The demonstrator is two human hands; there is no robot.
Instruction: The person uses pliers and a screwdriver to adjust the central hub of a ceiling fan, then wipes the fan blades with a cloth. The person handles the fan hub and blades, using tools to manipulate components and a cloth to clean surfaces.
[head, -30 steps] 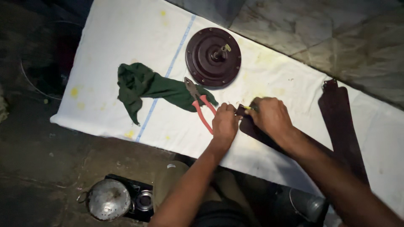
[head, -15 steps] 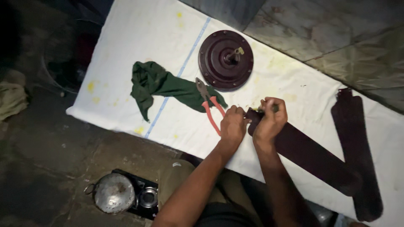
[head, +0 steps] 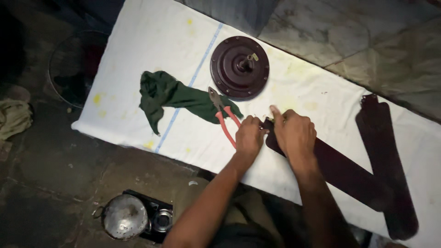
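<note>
Your left hand [head: 249,136] and right hand [head: 294,133] meet at the near end of a long dark brown fan blade [head: 335,167] that lies flat on the white cloth-covered table [head: 138,55] and runs off to the right. Your left grip is curled closed on the blade's end; your right grip is pressed down over the same end with the forefinger stretched out toward the far side, and you cannot tell what, if anything, sits under the fingers. Just left of your left hand lie red-handled pliers [head: 223,115], their jaws resting on a crumpled dark green rag [head: 172,94]. Beyond them, farther from you, sits a round dark brown fan motor housing [head: 239,68] with its shaft pointing up. A second dark fan blade [head: 386,156] lies at the right, crossing the first one's far end. On the floor near you stands a round metal pot [head: 125,216], its contents not visible.
</note>
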